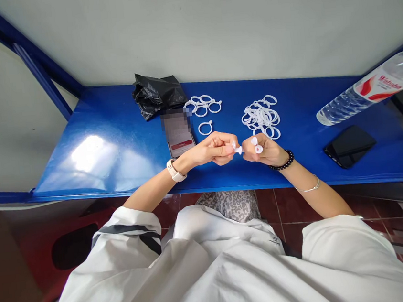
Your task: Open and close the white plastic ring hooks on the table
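Note:
My left hand pinches a small white plastic piece between thumb and fingertips. Close against it, my right hand is closed, with small white round-headed plastic pieces sticking out between its fingers. Whether the right fingertips also grip the left hand's piece is hard to see. Just beyond the hands lies a single white plastic ring with a small knob on its rim. A heap of similar white rings sits behind my right hand, and a smaller group of rings lies farther back on the left.
On the blue table a lit phone lies beside my left wrist, near a crumpled black plastic bag. A water bottle and a dark phone are at the right. A pale wall closes off the back.

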Motion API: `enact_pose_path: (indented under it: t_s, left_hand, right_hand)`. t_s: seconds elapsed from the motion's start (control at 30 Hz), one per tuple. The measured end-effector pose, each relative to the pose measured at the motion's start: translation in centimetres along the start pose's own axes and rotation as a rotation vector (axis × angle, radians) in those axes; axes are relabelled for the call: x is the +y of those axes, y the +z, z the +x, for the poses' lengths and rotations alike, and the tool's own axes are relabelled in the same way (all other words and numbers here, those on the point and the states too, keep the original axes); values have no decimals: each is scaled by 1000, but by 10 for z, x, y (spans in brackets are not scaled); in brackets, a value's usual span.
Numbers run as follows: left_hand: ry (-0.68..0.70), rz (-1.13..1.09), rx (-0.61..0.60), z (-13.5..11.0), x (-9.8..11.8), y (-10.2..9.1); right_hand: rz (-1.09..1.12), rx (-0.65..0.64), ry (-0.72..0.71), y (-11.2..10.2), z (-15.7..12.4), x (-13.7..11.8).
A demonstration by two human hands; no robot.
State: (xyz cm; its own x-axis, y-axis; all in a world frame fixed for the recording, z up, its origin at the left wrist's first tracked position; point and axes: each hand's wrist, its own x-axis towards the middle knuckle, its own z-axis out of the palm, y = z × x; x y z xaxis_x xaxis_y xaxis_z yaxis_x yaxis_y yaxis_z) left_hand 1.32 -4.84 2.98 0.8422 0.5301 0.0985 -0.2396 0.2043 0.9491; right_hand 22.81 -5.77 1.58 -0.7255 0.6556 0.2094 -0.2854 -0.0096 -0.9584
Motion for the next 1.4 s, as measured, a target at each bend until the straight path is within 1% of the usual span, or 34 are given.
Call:
enact_pose_path:
  t_s: [0.1, 0.17, 0.2, 0.27, 0.33, 0.37, 0.43, 0.5, 0.57, 0.63, 0.7, 0.77, 0.83, 0.9, 0.93, 0.97, 1.03, 1.1, 1.13, 1.2, 1.27, 1.4]
  left_hand:
    - [34, 124, 95, 0, 5, -1]
    - [62, 333, 204, 0, 9, -5]
    - [74, 490, 272, 0, 10, -8]
    - [79, 876, 489, 0, 11, -16]
    - [-22, 1243, 684, -1, 7, -24]
    - [-101, 1395, 717, -1, 5, -27]
    - [-232, 1611, 693, -1, -1, -31]
    - [-314, 1725, 617, 0, -6, -33]
    - [-349, 1764, 561, 2, -9, -32]
    - [-336, 1723, 549, 3, -9, -32]
    - [-274, 1567, 545, 4, -6, -32]
    - [-179, 1276, 501, 3, -2, -31]
    - [-101, 916, 401, 2, 2, -28]
    - [-65, 629, 288, 2, 4, -22]
    - [-61, 542, 249, 2, 4, -19]
    - [-67, 494, 225, 2, 4, -16]
    - [-99, 487, 199, 3, 4, -11]
    - [-124, 512, 176, 3, 3, -7]
    - [-125, 511, 173, 4, 3, -6]
    - [-108, 471, 176, 5, 2, -4]
    - [-88, 423, 173, 6, 3, -3]
    - [-29, 388, 109, 7, 7, 2]
  right_hand:
    - [-54, 102, 39, -1, 2, -6]
    - [-227, 207, 64, -3, 3, -11]
    - [-375, 255, 68, -6, 4, -13]
    - [-775, 357, 63, -11, 4, -14]
    - [-1180, 437, 61, -17, 4, -13]
    - [-1342, 453, 76, -19, 3, -11]
    - [-1555, 435, 136, -22, 2, -7]
    - [-1653, 386, 197, -24, 1, -5]
    - [-1684, 345, 241, -24, 1, -5]
    - [-1677, 330, 262, -24, 0, -8]
    - [-1623, 355, 236, -24, 0, -12]
    - [-1488, 389, 163, -23, 1, -15]
    - [-1280, 392, 79, -21, 1, -17]
    - [-1065, 371, 31, -19, 3, -18]
    - [-970, 357, 35, -17, 3, -18]
    - [-884, 340, 61, -16, 3, -18]
    - [-741, 306, 152, -13, 4, -17]
    - [-646, 280, 227, -11, 5, -16]
    - [-618, 268, 237, -11, 5, -15]
    - [-586, 240, 200, -9, 6, -15]
    - [-563, 204, 127, -8, 7, -14]
    - [-498, 161, 29, -5, 7, -11]
